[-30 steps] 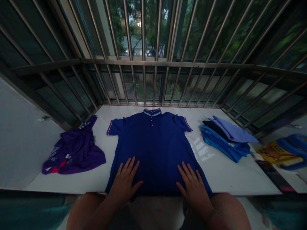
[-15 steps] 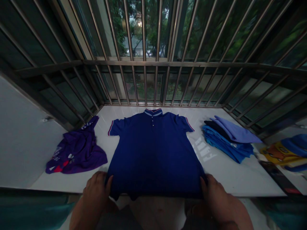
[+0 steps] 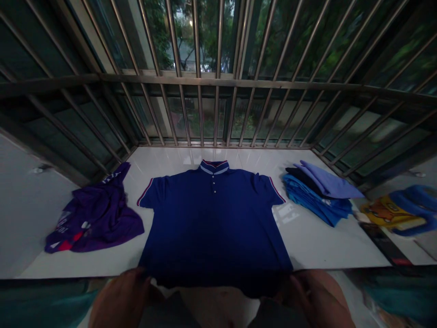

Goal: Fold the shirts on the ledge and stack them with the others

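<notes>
A: In the head view, where does the blue polo shirt (image 3: pixel 213 228) lie?

B: Right in front of you, front side up on the white surface (image 3: pixel 327 246), its collar (image 3: pixel 207 167) toward the metal bars (image 3: pixel 218 82) and both short sleeves spread outward. The lower end reaches past the near edge, toward your lap.

A: And the left hand (image 3: pixel 134 289)?

B: Your left hand is at the lower left corner of the shirt, fingers curled and pinching the cloth. It's dark there, so you can't make out each finger.

A: The right hand (image 3: pixel 298 289)?

B: Yours pinches the opposite lower corner, blurred and shadowed as well.

A: What lies round about?

B: To your left, a crumpled purple garment (image 3: pixel 105 216), apart from the shirt. To your right, a stack of folded clothes (image 3: pixel 317 193), lilac over black over bright blue, just beside the sleeve. Farther right you have a yellow-and-blue item (image 3: pixel 392 212), with a dark flat object (image 3: pixel 385 243) near it.
</notes>
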{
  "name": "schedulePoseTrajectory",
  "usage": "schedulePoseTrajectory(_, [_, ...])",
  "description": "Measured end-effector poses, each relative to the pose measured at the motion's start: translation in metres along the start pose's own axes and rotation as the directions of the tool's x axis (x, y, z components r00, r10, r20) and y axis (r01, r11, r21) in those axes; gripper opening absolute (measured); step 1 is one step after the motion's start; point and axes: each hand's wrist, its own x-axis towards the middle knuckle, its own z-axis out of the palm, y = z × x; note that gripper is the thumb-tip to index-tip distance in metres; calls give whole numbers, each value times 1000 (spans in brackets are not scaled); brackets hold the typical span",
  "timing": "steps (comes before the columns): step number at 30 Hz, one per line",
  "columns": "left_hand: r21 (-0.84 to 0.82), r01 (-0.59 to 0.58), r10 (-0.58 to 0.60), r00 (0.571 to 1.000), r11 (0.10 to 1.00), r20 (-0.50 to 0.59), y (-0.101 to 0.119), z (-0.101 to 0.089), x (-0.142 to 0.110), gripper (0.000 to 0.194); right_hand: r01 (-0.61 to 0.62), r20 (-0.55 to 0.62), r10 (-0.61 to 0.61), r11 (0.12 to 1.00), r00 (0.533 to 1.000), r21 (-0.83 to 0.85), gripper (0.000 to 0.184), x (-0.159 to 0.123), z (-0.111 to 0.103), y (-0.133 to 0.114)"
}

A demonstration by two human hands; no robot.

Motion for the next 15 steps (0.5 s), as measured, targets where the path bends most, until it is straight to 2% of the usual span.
schedulePoseTrajectory(2, [-83,-123,124,992,989,9,32,11,24,29,-45,-5,45,999,999,8,53,37,-20,-15])
schedulePoseTrajectory(5, [-175,-285,297,954,942,48,92,38,81,26,-98,-89,98,995,991,-7,55,120,-45,-44])
schedulePoseTrajectory(7, [-249,-408,450,881,878,145,138,58,126,29,-165,-123,163,986,979,-4,56,177,-52,-63])
schedulePoseTrajectory(9, [-276,-482,543,809,832,223,187,77,174,35,-249,-97,253,967,963,48,61,225,-50,-78])
schedulePoseTrajectory(11, [-273,-514,578,768,813,275,237,95,218,41,-280,-99,288,956,952,89,71,260,-44,-88])
schedulePoseTrajectory(13, [-271,-524,587,761,808,277,281,113,257,45,-303,-101,317,944,943,131,76,282,-37,-92])
schedulePoseTrajectory(15, [-264,-518,578,769,813,272,315,132,288,48,-324,-80,344,927,936,189,66,295,-34,-86])
